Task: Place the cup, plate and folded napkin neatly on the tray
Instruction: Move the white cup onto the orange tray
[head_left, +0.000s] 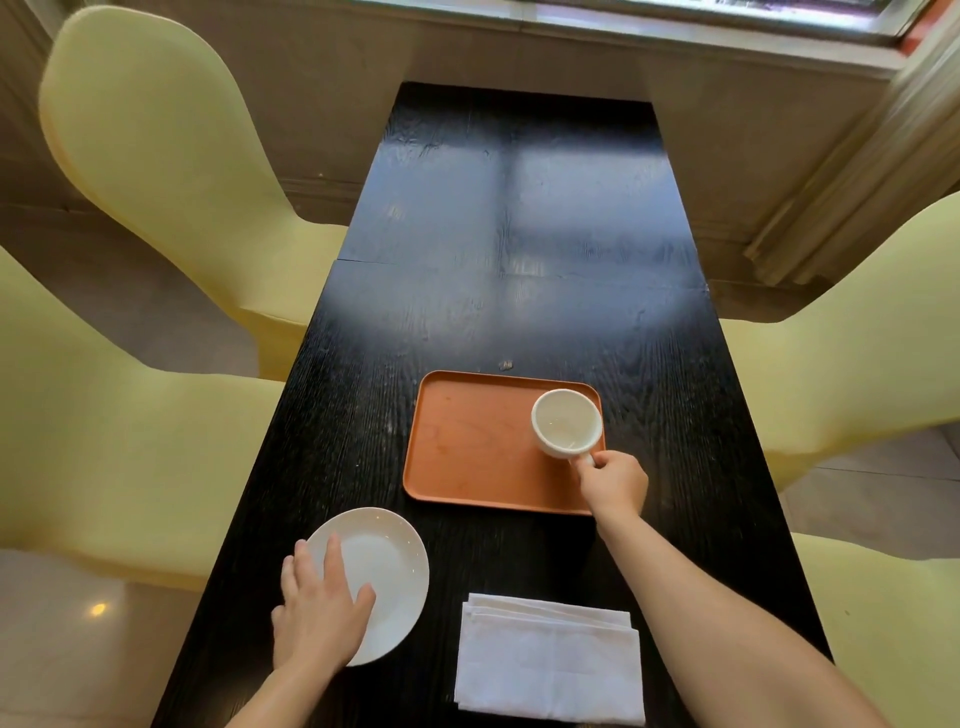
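the right hand (613, 480) is gripping the cup (566, 423) by its handle at the tray's (467, 452) right edge, while the left hand (322, 608) is lying flat and open on the plate (387, 564), just left of the napkin (550, 660).

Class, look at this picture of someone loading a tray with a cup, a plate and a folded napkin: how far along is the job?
Nearly done: the cup is at the right end of the orange tray, the right hand gripping its handle. In hand: the left hand lies on the white plate, which sits on the dark table, off the tray. Left: the folded napkin, untouched on the table.
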